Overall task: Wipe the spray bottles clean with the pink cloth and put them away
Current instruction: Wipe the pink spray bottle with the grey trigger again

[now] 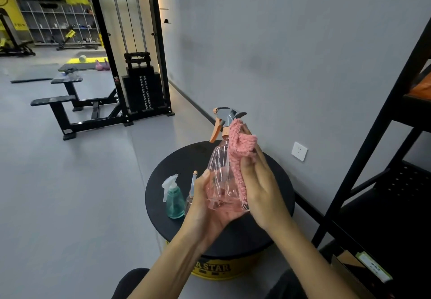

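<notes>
A person's two bare hands meet at the centre of the frame, above a round black tabletop [161, 177]. The left hand [205, 207] cups the base of a clear pink spray bottle [221, 175] from below, thumb up its left side, holding it upright in the air. The bottle has a grey and orange trigger head [226, 116]. The right hand [261, 186] holds the pink cloth [242, 144] against the bottle's right side, from neck to base, with the cloth folded over its fingers. On the tabletop, left of the hands, stands a teal spray bottle [174, 201]. Just beside it is a third bottle [193, 182], mostly hidden behind the left hand. A black shelf rack [384, 135] fills the right edge. A weight machine [142, 88] stands at upper left.
</notes>
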{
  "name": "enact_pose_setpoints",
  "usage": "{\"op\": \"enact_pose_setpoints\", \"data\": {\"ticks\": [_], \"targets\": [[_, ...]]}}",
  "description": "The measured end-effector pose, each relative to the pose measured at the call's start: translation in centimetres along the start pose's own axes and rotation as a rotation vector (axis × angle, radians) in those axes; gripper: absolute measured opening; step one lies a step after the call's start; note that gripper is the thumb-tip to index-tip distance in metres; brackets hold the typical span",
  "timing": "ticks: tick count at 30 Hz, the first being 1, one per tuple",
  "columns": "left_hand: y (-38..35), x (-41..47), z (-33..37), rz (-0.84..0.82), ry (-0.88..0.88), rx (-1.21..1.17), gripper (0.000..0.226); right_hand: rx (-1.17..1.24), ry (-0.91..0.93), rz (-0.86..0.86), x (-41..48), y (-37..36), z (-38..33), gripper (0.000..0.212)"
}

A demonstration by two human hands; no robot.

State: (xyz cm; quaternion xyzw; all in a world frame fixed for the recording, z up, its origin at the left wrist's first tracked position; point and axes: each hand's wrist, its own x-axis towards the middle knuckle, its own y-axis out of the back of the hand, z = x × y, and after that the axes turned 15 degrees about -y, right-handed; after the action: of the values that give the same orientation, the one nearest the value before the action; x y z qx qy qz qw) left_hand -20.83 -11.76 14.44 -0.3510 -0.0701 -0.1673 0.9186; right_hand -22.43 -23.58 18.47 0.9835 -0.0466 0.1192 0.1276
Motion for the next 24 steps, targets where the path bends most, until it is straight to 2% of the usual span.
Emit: {"op": "enact_pose_setpoints", "data": {"ticks": [3,6,10,13,17,19,20,22,24], "targets": [[0.2,0.4,0.6,0.063,-0.01,-0.005,0.072,-0.006,0.08,-0.015,-1.9,-1.0,0.6,0.055],[0.8,0.8,0.9,0.129,-0.03,-0.005,0.073,-0.091,0.144,-0.001,-4.8,-2.2,2.0,0.055],[0.7,0.5,0.8,0.12,0.007,0.018,0.075,-0.108,0.144,0.038,-4.9,-1.9,2.1,0.055],[0.2,0.2,0.5,0.079,0.029,0.047,0.066,-0.044,0.102,0.048,-2.5,-0.8,1.3,0.056],[-0.4,0.2,0.5,-0.009,0.055,0.061,0.048,0.051,-0.053,0.05,-0.3,0.5,0.5,0.066],[-0.6,0.2,0.8,-0.042,0.058,0.079,0.041,0.091,-0.075,0.034,-0.6,0.4,0.6,0.058],[-0.4,0.2,0.8,-0.046,0.052,0.102,0.048,0.096,-0.068,0.025,-0.9,0.1,0.7,0.055],[0.1,0.4,0.6,-0.002,0.025,0.168,0.093,0.095,-0.047,0.009,-2.0,-0.4,1.1,0.055],[0.2,0.3,0.8,0.014,0.014,0.16,0.114,0.072,-0.017,0.006,-3.2,-0.9,1.7,0.054]]}}
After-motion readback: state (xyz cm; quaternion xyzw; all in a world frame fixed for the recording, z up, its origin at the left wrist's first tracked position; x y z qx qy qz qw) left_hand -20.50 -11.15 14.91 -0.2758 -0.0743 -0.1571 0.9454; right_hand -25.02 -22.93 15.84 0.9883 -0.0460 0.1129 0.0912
